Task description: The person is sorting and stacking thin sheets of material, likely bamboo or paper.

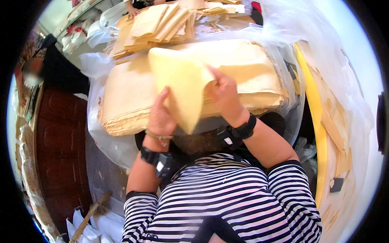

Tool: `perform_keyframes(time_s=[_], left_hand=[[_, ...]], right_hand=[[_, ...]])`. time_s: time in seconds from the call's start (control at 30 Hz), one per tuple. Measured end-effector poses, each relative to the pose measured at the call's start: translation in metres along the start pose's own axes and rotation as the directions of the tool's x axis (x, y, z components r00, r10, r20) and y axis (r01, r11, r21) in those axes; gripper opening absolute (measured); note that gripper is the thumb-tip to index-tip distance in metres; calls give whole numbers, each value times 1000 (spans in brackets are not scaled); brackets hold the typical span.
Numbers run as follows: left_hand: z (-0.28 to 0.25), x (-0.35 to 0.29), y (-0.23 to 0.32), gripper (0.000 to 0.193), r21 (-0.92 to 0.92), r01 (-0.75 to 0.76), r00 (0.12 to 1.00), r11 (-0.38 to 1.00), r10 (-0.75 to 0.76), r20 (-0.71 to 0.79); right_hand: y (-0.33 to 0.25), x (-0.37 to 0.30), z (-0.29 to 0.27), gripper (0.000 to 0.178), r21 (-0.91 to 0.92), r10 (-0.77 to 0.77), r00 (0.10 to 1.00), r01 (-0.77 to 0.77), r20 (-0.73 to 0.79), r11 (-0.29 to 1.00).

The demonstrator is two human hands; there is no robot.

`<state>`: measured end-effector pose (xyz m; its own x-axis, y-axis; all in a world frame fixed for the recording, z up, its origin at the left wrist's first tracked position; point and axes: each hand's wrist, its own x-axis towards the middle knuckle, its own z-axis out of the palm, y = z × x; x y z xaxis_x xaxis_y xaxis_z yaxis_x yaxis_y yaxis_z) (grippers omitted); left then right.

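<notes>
Between my two hands a pale yellow paper sheet (180,79) is raised and tilted, its lower corner hanging toward my lap. My left hand (162,115) grips its left edge, thumb on the near face. On the right edge, my right hand (227,95) pinches the sheet with bent fingers; part of that grip is blurred. Just beyond and beneath lies a broad, thick stack of cream paper (247,69) with rough, uneven edges. Behind it, smaller folded bundles of the same paper (158,24) are piled and overlap one another.
Clear plastic sheeting (93,69) wraps around the stack. To the right, a yellow-edged board (310,93) carries loose paper scraps and a small dark square (336,185). A dark red wooden cabinet (60,150) stands left, a straw broom (87,216) below it. Another person's hand (131,10) rests by the far bundles.
</notes>
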<state>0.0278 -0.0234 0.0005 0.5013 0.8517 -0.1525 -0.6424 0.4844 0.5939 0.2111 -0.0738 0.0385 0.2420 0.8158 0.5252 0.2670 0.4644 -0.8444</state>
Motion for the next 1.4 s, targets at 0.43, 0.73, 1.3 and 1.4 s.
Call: perform_keyframes(time_s=[0.43,0.73,1.3,1.4], left_hand=[[-84,24,226,80,977,-211,920,9,339,196],[-66,16,121,54,558,-11,667,-830,409,622],[9,-3,-1,30,743,-442,706,-503,315,634],[20,-8,-11,26,765,-500,725,-406,287,626]], right_hand=[[36,-38,-50,18,-749,-259,934,353,247,561],[-17,-69,-109,37,-655,-150,941,319,302,685],[-102,-175,-358,20,-809,-286,763,-581,-580,91],[-105,-164,-352,16,-801,-397,707,-578,-586,153]])
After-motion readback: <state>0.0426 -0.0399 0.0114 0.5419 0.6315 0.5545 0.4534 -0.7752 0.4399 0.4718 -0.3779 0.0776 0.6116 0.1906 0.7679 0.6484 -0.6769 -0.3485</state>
